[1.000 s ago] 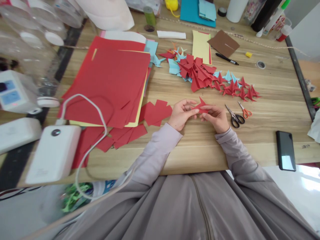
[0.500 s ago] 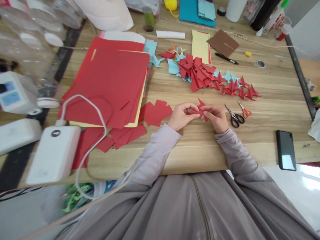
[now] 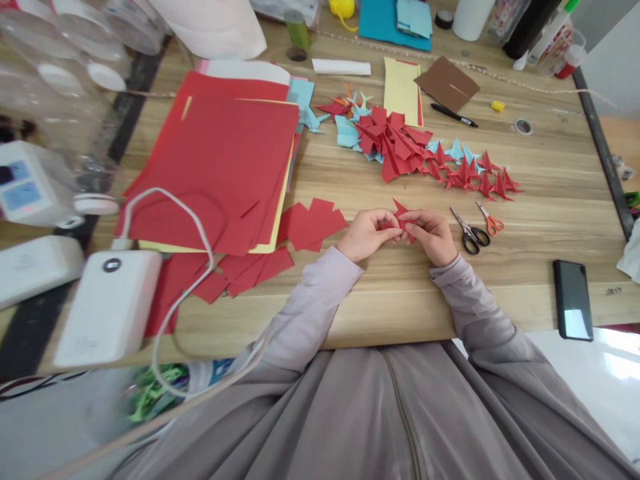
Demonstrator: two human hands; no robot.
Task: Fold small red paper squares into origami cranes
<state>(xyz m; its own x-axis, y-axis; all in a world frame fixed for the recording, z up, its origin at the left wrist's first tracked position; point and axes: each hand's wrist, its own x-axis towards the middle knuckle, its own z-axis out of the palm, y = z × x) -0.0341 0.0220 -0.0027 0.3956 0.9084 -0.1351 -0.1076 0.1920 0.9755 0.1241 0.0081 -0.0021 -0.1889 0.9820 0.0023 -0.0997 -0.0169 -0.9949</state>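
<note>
Between my fingertips is a small folded red paper piece (image 3: 399, 208), with a pointed tip sticking up. My left hand (image 3: 369, 233) pinches its left side, thumb against fingers. From the other side my right hand (image 3: 431, 233) grips it the same way, so the fingers cover much of the folds. Beyond my hands lies a pile of folded red paper pieces (image 3: 395, 143), and to its right a cluster of pointed red paper cranes (image 3: 465, 175) with some light blue ones (image 3: 456, 150).
Black-handled scissors (image 3: 471, 233) and orange scissors (image 3: 493, 223) lie right of my hands. Cut red squares (image 3: 313, 227) and stacked red sheets (image 3: 215, 167) are on the left, near a white power bank (image 3: 107, 310) with a cable. A phone (image 3: 572, 300) rests at the front right edge.
Both hands stay in nearly the same place, still pinching the red paper. Its upper tip has shifted slightly left, and the fingers have moved a little. The rest of the table looks unchanged.
</note>
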